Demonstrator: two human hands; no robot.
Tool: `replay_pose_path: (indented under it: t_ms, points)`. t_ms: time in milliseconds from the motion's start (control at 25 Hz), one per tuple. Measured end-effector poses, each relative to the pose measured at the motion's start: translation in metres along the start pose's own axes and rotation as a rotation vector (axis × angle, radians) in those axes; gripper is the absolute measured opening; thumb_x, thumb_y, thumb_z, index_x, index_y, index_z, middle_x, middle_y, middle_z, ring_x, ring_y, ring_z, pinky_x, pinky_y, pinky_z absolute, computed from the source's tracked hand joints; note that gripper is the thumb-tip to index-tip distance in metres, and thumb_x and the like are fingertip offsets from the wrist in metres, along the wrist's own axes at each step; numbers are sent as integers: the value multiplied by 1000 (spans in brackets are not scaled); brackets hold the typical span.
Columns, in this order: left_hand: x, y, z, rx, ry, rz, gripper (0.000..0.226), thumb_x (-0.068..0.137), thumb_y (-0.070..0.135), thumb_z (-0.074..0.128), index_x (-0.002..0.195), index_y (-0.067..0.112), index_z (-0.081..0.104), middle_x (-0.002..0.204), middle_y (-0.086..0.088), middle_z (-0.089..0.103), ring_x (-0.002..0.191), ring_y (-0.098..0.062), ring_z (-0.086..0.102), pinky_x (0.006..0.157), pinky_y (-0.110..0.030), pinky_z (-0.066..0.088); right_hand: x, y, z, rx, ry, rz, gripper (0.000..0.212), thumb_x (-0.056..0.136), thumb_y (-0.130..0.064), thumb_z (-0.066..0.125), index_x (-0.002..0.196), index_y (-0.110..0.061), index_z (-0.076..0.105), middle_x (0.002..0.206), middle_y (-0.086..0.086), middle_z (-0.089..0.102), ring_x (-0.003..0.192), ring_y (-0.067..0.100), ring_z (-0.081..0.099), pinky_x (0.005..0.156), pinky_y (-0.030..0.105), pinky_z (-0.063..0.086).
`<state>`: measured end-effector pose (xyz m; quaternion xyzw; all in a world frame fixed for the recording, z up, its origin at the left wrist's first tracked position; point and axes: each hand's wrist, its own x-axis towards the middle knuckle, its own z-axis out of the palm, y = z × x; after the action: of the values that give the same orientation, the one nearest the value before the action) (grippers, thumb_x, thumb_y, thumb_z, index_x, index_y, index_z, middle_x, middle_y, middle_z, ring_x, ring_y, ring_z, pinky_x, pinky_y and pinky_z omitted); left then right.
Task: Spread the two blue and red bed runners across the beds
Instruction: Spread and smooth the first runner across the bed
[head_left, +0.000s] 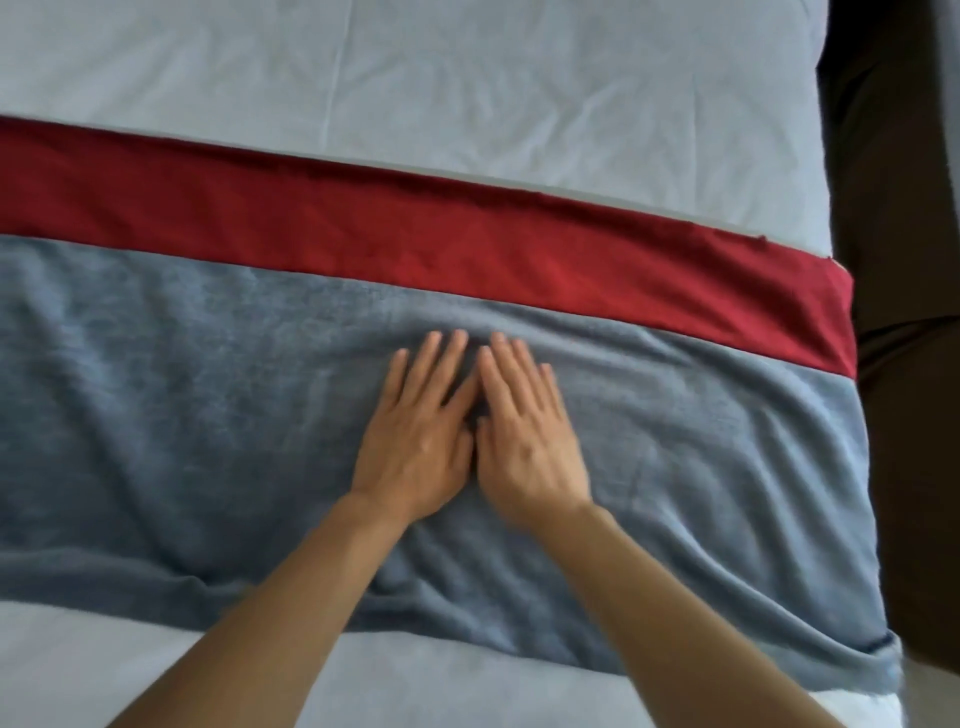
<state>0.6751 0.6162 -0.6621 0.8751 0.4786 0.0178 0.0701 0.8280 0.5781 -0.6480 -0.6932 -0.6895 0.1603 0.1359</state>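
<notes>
Pressing flat on the cloth, the left hand (415, 447) and the right hand (524, 441) lie side by side with fingers straight and spread a little, palms down, gripping nothing, their inner edges touching at the middle of the bed runner (208, 395). To smooth well from here, I judge the palms should slide apart toward the two sides of the bed with even, light pressure, so the folds are pushed outward instead of bunched, and the red band's line is not dragged crooked. The runner lies across the white sheet (467, 88) from the left edge of the view to the bed's right side, where it drapes over. Its wide part is soft grey-blue with shallow wrinkles fanning out around the hands and along the near edge; its far strip is deep red (363, 234) and lies fairly flat and straight. Only one bed shows here; dark floor (904, 208) lies beside it.
</notes>
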Motion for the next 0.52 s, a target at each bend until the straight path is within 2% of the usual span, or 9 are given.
replay_pose_path:
  t_ms: [80,160,240,360,400,440,520]
  points:
    - [12,-7,0,36,-34,19,63,95,35,31,156,19,24,165,-10,16,153,-27,4,123,-51,9,16,-26,13,19,-56,37,63,94,-21,31,156,-14,23,165,8,17,153,21,7,124,46,11]
    - [14,-38,-2,25,-55,16,64,92,34,34,155,23,29,165,-9,17,153,-28,8,123,-52,9,21,-19,16,-97,-71,61,63,93,-30,38,154,-17,30,164,7,22,153,22,13,123,49,13]
    - [16,-89,-8,24,-24,-53,66,90,33,39,155,23,30,164,-11,18,152,-32,11,122,-54,10,26,1,9,-162,19,211,63,91,-33,44,152,-17,37,162,7,26,151,25,18,123,50,12]
    - [13,-168,-30,4,33,-213,72,86,27,39,156,20,25,164,-14,17,152,-34,11,121,-56,12,49,-20,12,-113,174,479,64,88,-18,46,151,-10,36,162,9,25,151,29,17,122,55,12]
    - [14,-178,-33,1,58,-182,74,84,26,40,156,19,25,164,-14,17,152,-34,11,121,-56,13,62,-46,21,-77,211,427,66,85,-14,47,150,-9,37,162,10,26,151,30,17,122,55,13]
    - [15,-182,-34,-2,62,-101,76,82,27,41,155,17,27,164,-14,18,152,-34,11,121,-55,14,79,-79,34,-26,209,293,67,83,-12,47,149,-8,39,161,11,28,151,30,18,121,54,15]
    - [10,-190,-31,44,35,30,74,84,30,42,154,14,29,163,-13,20,152,-32,11,121,-53,14,109,-150,63,70,110,29,64,84,-14,43,148,-9,41,160,11,31,151,28,20,121,52,19]
